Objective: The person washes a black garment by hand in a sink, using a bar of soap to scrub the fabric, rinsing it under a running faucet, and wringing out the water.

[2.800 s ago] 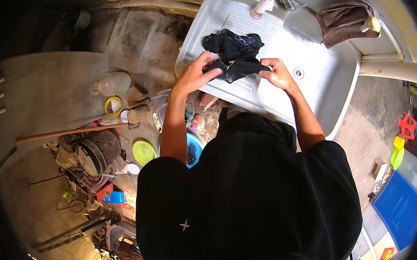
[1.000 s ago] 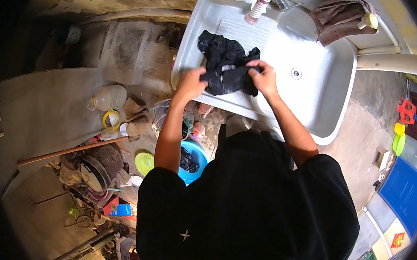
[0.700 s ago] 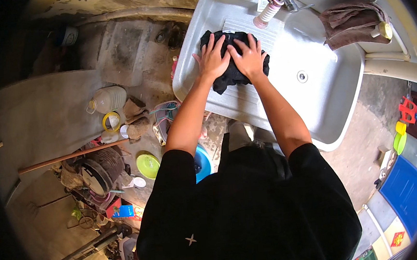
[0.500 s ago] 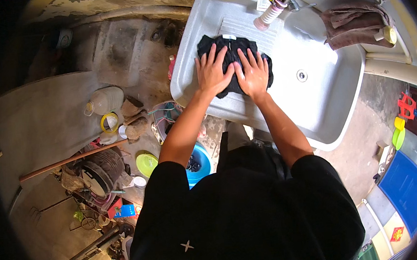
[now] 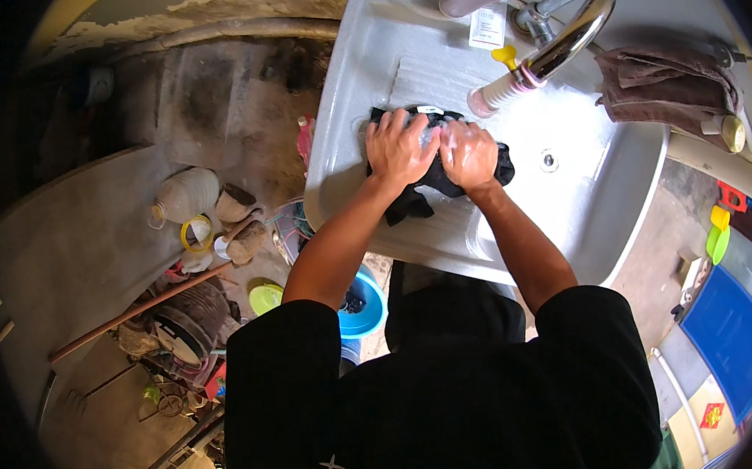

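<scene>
A wet black garment (image 5: 410,204) with a small white label lies bunched on the ribbed washboard part of a grey-white sink (image 5: 336,163). My left hand (image 5: 399,150) is curled over its left part, fingers closed into the cloth. Close beside it, my right hand (image 5: 468,154) grips the right part of the garment. Whitish suds show on the fingers, mostly on my right hand. Part of the cloth is hidden beneath both hands.
A curved chrome faucet (image 5: 593,28) with a ribbed pink-white nozzle hangs over the sink. Brown towels (image 5: 671,83) hang at its right. On the floor to my left stand a blue basin (image 5: 364,309), a yellow-green bowl (image 5: 265,298) and a plastic jug (image 5: 188,193).
Both hands lay flat with fingers spread on the garment; now they are curled and grip it, drawn closer together. The garment is more bunched, and suds show on my fingers.
</scene>
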The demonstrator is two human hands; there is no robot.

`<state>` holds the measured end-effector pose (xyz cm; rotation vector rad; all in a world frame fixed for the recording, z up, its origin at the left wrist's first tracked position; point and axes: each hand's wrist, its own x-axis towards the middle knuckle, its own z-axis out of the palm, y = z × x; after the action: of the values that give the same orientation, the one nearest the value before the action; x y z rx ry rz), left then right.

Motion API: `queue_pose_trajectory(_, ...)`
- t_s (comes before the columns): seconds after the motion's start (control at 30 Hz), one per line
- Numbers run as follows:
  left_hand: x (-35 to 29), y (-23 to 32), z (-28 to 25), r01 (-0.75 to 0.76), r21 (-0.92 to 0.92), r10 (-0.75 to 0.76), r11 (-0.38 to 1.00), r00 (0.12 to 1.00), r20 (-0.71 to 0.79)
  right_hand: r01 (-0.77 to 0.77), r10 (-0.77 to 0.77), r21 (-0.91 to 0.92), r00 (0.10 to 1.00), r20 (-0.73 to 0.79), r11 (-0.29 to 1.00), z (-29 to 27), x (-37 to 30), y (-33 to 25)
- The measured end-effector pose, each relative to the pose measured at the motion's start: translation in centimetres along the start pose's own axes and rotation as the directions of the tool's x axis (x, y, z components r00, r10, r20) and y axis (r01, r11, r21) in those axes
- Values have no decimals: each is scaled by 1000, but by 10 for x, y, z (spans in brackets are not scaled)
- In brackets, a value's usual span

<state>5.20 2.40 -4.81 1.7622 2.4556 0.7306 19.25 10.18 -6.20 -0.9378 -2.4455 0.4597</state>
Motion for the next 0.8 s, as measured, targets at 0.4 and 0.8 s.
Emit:
queue_pose_trajectory(0.4,30,14,14,579,-487,-527,654,811,255,-755,696,373,649,307,540,-25,41,13)
queue_pose_trajectory(0.8,-24,7,-29,179,-778,-345,602,937,-52,-510,599,669,792,119,541,-94,-4,-58)
